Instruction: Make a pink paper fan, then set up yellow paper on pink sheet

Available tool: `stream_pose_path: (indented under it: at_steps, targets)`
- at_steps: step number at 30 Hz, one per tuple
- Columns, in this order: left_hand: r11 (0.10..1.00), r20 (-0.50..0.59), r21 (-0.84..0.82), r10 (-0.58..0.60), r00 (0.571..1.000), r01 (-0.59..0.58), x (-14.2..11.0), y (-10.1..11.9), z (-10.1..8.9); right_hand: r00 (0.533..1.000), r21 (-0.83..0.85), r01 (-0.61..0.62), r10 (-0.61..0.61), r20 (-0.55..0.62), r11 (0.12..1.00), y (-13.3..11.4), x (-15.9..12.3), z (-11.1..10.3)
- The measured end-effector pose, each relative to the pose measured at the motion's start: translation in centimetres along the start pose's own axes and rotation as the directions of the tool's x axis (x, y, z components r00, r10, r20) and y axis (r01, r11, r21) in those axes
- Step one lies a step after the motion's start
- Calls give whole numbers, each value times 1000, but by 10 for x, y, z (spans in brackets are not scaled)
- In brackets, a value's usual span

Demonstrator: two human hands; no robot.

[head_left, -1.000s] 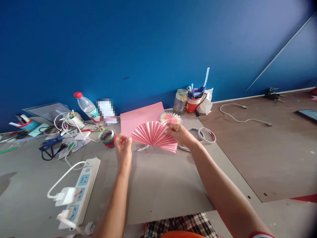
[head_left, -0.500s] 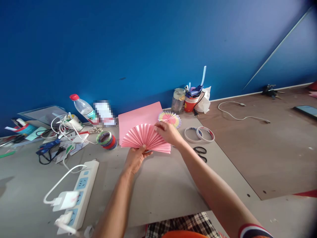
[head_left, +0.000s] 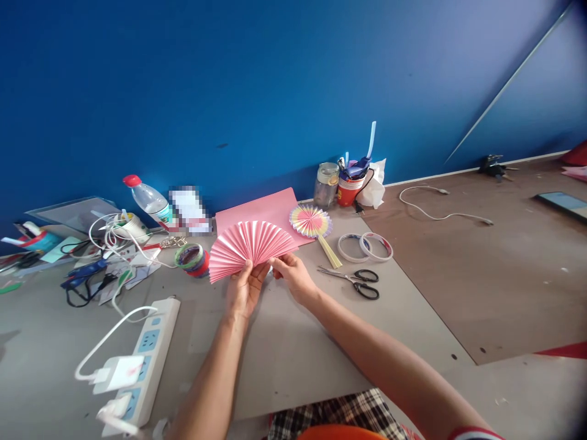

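Observation:
I hold a pink pleated paper fan [head_left: 250, 247] spread open above the grey board [head_left: 293, 348]. My left hand [head_left: 243, 290] pinches it at its base from below. My right hand [head_left: 293, 278] grips the same base from the right side. Behind the fan lies a flat pink paper sheet [head_left: 270, 208]. A finished multicoloured paper fan on a stick [head_left: 312, 222] rests just right of it. Black-handled scissors [head_left: 355, 280] lie to the right of my right hand.
Two tape rings [head_left: 364, 246] lie beyond the scissors. A stack of coloured tape rolls [head_left: 192, 260] sits left of the fan. A power strip with a charger [head_left: 137, 360], tangled cables [head_left: 114, 244], a water bottle [head_left: 149, 198], a jar [head_left: 326, 184] and a red cup [head_left: 348, 186] stand around.
My right hand slid from the fan's upper right edge down to its base. My left hand moved from the left edge to the base. The fan shifted left and the scissors came into sight.

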State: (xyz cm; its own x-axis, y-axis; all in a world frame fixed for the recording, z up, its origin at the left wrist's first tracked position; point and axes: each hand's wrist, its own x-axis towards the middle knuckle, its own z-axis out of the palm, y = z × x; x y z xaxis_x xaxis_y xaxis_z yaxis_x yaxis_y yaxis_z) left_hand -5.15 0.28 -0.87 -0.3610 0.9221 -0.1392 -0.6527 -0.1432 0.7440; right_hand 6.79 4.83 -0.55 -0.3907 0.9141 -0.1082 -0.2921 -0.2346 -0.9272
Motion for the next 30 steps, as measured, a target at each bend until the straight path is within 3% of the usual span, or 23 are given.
stream_pose_path:
  at_steps: [6, 13, 30]
  targets:
    - [997, 62, 54, -54, 997, 50, -4, -8, 4, 999, 220, 8, 2, -47, 975, 5, 7, -5]
    - [993, 0, 100, -59, 998, 59, -3, -11, 0, 999, 431, -40, 45, -1, 902, 10, 8, -7]
    - [984, -45, -91, -159, 986, 154, -7, -8, 3, 986, 590, -165, 126, 107, 790, 15, 8, -10]
